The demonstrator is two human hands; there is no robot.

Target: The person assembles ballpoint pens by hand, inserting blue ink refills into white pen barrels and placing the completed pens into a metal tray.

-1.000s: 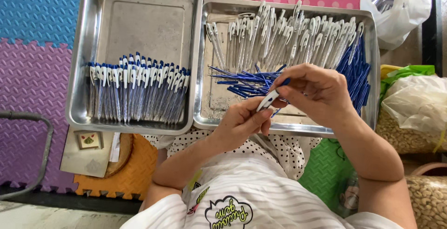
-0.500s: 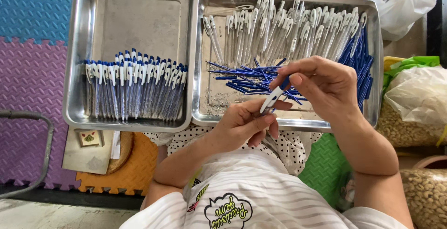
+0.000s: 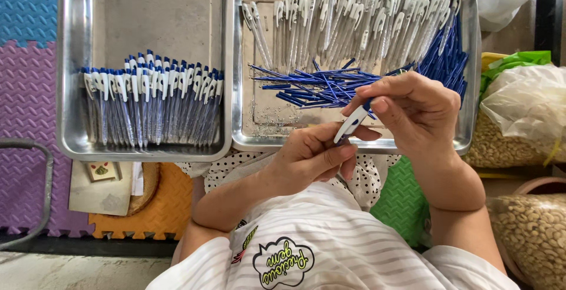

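— Holding what, exactly, those two hands?

— One blue-and-white pen (image 3: 352, 125), shared between them. The left hand (image 3: 312, 155) has its fingers curled round the lower end; the right hand (image 3: 413, 110) pinches the upper end between thumb and forefinger, the other fingers bent loosely above. Both are closed on the pen, neither spread.

— And where does the pen sit?

— Slanted, in the small gap between the hands, over the near rim of the right steel tray (image 3: 247, 139).

— What lies just past the fingers?

— A loose heap of thin blue refills (image 3: 312, 83), and beyond them a row of white pen barrels (image 3: 348, 24) with dark blue parts (image 3: 448, 54) at the far right.

— Off to the left hand's side?

— A second steel tray (image 3: 71, 142) holding a neat row of assembled pens (image 3: 153, 107). Out past the right hand, clear bags of nuts (image 3: 519, 130).
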